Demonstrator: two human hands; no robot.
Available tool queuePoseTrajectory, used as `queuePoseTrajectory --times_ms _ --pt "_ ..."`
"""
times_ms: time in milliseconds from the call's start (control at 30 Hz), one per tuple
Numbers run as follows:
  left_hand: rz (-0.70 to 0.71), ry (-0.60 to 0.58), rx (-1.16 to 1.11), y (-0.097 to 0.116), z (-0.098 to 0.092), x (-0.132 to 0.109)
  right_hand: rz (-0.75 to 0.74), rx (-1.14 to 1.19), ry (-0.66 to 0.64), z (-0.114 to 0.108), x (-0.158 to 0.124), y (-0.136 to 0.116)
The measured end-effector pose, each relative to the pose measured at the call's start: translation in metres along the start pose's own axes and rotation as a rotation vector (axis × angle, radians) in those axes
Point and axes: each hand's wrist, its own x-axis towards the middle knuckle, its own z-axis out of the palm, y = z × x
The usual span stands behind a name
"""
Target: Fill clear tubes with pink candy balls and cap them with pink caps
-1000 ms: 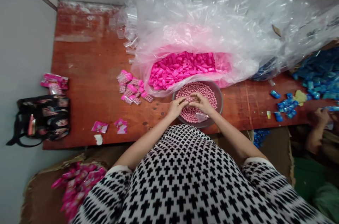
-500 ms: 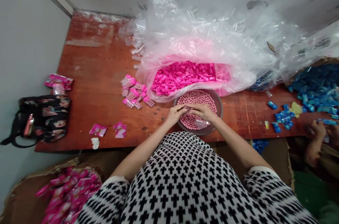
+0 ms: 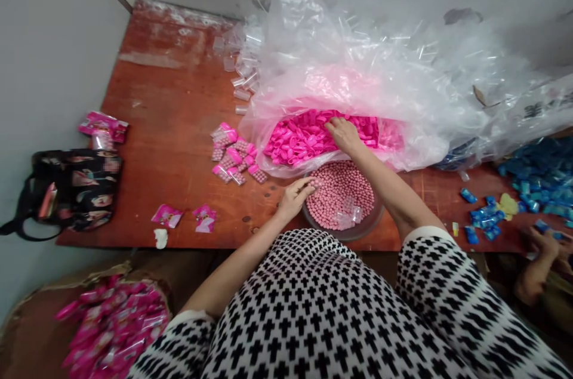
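Observation:
My left hand (image 3: pixel 294 197) is closed at the left rim of a grey bowl (image 3: pixel 380 212) full of pink beads (image 3: pixel 338 185). Its fingers pinch a small clear container, mostly hidden against the beads. Several clear plastic containers (image 3: pixel 349 212) lie on the beads near the bowl's front. My right hand (image 3: pixel 344 133) reaches over the bowl into an open plastic bag (image 3: pixel 286 101) of bright pink caps (image 3: pixel 295 140). Its fingers are curled with the tips among the caps; what lies between them is hidden. Left of the bag, several bead-filled containers with pink caps (image 3: pixel 235 155) sit in a cluster.
Pink packets (image 3: pixel 166 216) and a white scrap (image 3: pixel 160 239) lie at the table's front left, near a black patterned bag (image 3: pixel 96 188). Below stands a box of pink packets (image 3: pixel 119 325). Blue pieces (image 3: pixel 486 218) and another person's hands (image 3: pixel 544 245) are at right.
My right hand has left my left hand above the bowl and moved up into the bag of pink caps. My left hand has shifted slightly to the bowl's left rim. The view has shifted slightly.

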Motion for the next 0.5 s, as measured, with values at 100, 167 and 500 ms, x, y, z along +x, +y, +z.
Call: queuePoseTrajectory --times_ms 100,167,500 --pt "-0.034 0.037 -0.059 0.001 -0.003 0.006 -0.011 0.027 -0.031 0.003 0.006 0.005" --pt "-0.056 0.07 -0.105 0.003 -0.004 0.011 0.029 0.152 0.019 -0.001 -0.002 0.004" --pt "0.086 0.06 0.212 0.017 0.003 0.022 -0.165 0.677 0.102 -0.034 -0.108 -0.059"
